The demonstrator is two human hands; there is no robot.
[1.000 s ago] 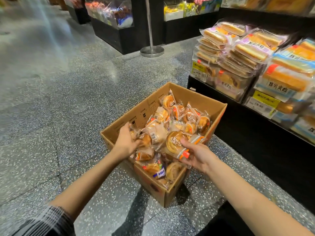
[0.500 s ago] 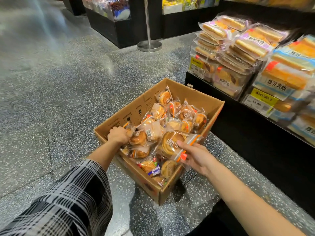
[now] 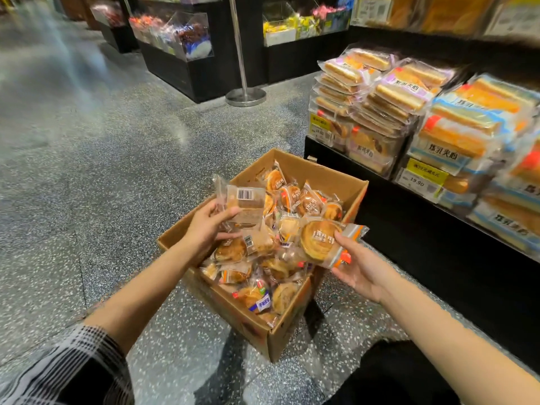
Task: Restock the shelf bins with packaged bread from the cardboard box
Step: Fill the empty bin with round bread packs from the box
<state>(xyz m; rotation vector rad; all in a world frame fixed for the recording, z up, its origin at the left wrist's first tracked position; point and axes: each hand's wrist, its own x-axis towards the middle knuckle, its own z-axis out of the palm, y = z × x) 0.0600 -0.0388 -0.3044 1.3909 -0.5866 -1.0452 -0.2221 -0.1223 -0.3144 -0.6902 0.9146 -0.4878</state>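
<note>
Head view: left hand (image 3: 209, 226) pinched barcode pack (image 3: 244, 207), right hand (image 3: 361, 266) gripped bun pack (image 3: 323, 242) by one edge over cardboard box (image 3: 292, 334); slick film likely to slip out.

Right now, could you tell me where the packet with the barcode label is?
In the head view, the barcode packet is left of centre, held by the left hand just above the cardboard box's far-left side.

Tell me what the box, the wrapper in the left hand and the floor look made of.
Box: brown corrugated cardboard, matte, with raw cut edges. Wrapper in the left hand: thin clear plastic film, glossy, creased, bread visible through it, barcode label on it. Floor: speckled grey, polished, likely terrazzo, reflecting lights.
</note>
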